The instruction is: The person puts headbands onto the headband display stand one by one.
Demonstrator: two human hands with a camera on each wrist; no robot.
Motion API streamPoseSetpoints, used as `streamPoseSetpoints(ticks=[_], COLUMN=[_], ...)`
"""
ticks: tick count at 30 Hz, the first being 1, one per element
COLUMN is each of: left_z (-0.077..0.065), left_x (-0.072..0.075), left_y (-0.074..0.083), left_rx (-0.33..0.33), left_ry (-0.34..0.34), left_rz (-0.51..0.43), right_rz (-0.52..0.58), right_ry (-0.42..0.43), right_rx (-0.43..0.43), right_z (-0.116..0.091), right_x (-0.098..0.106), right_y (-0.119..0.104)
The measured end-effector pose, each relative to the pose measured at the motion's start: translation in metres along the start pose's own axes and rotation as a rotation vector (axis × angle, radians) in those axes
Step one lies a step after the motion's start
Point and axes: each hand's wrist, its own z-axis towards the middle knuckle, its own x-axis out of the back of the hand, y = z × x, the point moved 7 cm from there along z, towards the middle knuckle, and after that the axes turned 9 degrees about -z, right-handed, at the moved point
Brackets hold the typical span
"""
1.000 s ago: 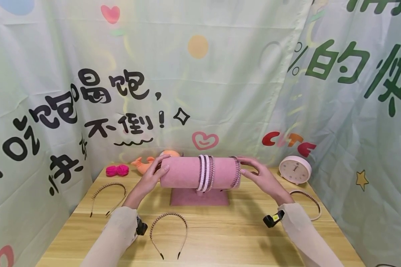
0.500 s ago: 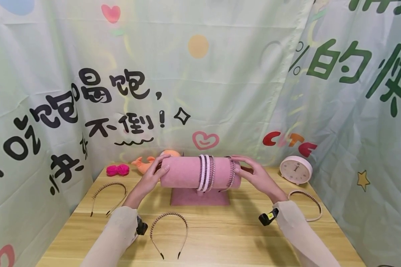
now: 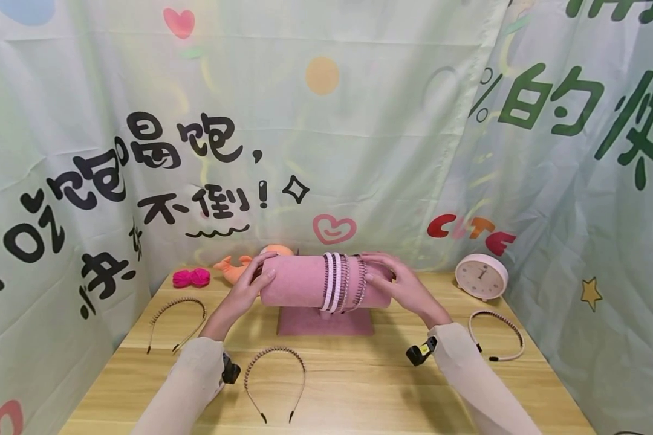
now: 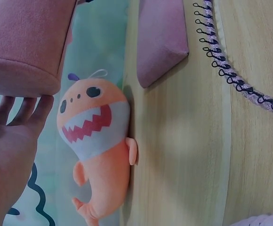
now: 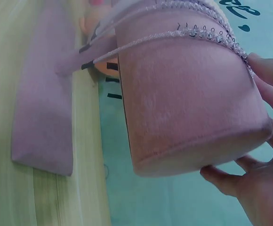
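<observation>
A pink velvety headband display stand (image 3: 294,281) has a horizontal roll above a flat base (image 3: 326,323). My left hand (image 3: 245,296) holds the roll's left end, thumb in front; in the left wrist view its fingertips touch the end face. Several headbands (image 3: 334,281) sit close together around the middle of the roll. Just right of them is a beaded headband (image 3: 361,284), held at its upper part by my right hand (image 3: 413,290). In the right wrist view this beaded headband (image 5: 174,34) spans the roll, its black tips hanging below.
Loose headbands lie on the wooden table: one at left (image 3: 176,300), another in front (image 3: 274,349), a third at right (image 3: 517,329). Behind the stand is an orange plush shark (image 4: 108,174). A bright pink bow-shaped item (image 3: 191,278) and a round clock (image 3: 481,277) stand near the back curtain.
My right hand has slid the beaded headband leftward along the roll, from its right end to beside the grouped headbands. The left hand stays at the left end.
</observation>
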Motion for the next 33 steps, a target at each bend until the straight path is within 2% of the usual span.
streamPoseSetpoints(ticks=[10, 16, 33], left_z=[-0.001, -0.002, -0.001], left_x=[-0.001, -0.001, -0.001], left_y=[0.001, 0.0, -0.001], left_rx=[0.006, 0.004, 0.007], left_ry=[0.0, 0.003, -0.002], left_rz=[-0.01, -0.012, -0.018], right_rz=[-0.09, -0.123, -0.105], right_ry=[0.015, 0.029, 0.058], right_rx=[-0.015, 0.018, 0.03], right_z=[0.004, 0.004, 0.005], right_x=[-0.008, -0.01, -0.015], right_y=[-0.004, -0.007, -0.011])
